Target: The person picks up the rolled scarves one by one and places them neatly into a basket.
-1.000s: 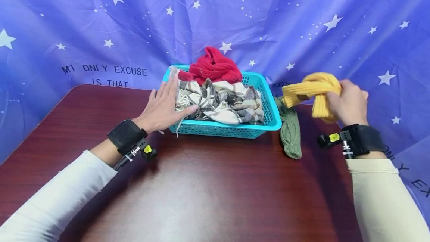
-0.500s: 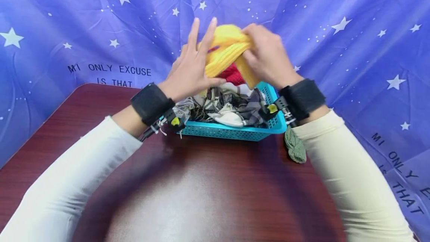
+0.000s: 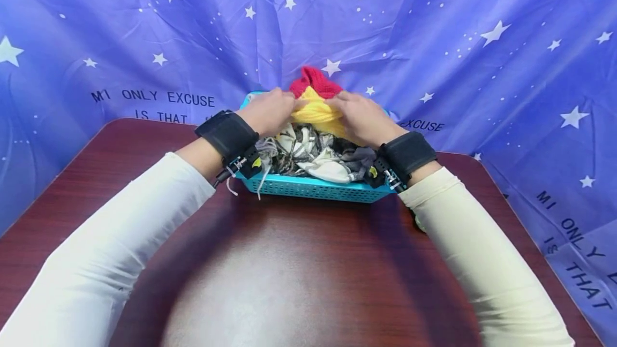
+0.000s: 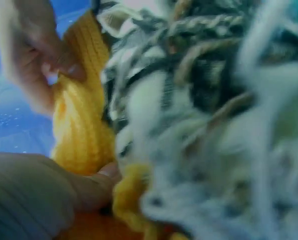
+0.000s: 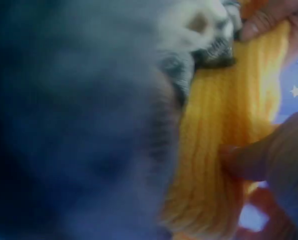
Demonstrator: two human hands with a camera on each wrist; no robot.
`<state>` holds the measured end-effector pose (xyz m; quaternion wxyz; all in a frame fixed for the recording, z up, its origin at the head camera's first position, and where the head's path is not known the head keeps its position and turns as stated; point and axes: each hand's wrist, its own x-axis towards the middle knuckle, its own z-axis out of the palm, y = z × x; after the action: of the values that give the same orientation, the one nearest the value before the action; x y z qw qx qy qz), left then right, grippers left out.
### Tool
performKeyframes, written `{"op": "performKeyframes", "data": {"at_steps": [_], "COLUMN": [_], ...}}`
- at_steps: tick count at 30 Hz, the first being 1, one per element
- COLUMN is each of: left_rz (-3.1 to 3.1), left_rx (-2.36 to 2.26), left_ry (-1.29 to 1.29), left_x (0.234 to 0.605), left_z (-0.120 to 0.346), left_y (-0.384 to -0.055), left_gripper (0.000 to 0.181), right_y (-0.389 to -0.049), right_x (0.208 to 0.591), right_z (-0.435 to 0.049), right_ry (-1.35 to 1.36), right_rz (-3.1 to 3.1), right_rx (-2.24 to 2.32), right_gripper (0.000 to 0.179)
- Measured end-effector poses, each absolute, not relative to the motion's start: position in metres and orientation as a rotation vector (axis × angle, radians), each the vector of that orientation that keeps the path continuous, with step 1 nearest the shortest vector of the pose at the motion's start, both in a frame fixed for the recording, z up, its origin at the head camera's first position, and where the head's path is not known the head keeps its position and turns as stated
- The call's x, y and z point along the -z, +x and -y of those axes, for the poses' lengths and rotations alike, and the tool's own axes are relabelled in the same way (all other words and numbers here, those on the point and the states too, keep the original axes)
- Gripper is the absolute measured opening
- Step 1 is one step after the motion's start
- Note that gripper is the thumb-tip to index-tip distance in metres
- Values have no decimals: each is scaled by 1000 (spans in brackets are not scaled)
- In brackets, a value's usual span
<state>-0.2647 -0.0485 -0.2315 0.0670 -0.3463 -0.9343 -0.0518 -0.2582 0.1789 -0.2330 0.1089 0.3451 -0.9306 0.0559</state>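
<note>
A yellow ribbed knit scarf lies bunched over the back part of a turquoise basket. My left hand grips its left side; the thumb presses on the knit in the left wrist view. On the opposite side my right hand holds the scarf with the thumb in front and fingers behind. Behind the yellow knit, a red knit scarf pokes up. Crumpled plaid cloth with fringe fills the front of the basket, just below both hands. Parts of the yellow scarf are hidden by the hands.
A green knit piece lies right of the basket, mostly covered by the right sleeve. Pale fringe strands hang over the basket's front left rim. The brown table ends at a blue star-patterned curtain behind.
The yellow scarf came from right of the basket, up over it, then down onto its contents. My left hand left the basket's left side and took hold of the scarf too.
</note>
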Motion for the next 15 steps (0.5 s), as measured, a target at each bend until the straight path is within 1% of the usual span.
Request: {"op": "performKeyframes", "data": {"at_steps": [3,8,11,14,15], "left_rz": [2932,3073,3136,3088,3062], "left_rx": [98,111,238,384,427], "left_ry": [-1084,-1135,-1131,-1093,-1049], "left_x": [235,235,227,221,220], "left_z": [47,45,52,67,73], "left_y": [-264,-264,-260,-250,-245], "left_gripper": [55,59,64,77,81], "right_y": [-258,-257,-253,-242,-238], "right_x": [240,244,236,229,229], "right_z": [-183,-189,-195,-205,-210], "right_ry": [993,978,934,857,820], "right_rz": [2839,2953,3020,3049,3057], "right_rx": [-155,-226,-282,-377,-406], "right_gripper": [50,50,56,61,65]}}
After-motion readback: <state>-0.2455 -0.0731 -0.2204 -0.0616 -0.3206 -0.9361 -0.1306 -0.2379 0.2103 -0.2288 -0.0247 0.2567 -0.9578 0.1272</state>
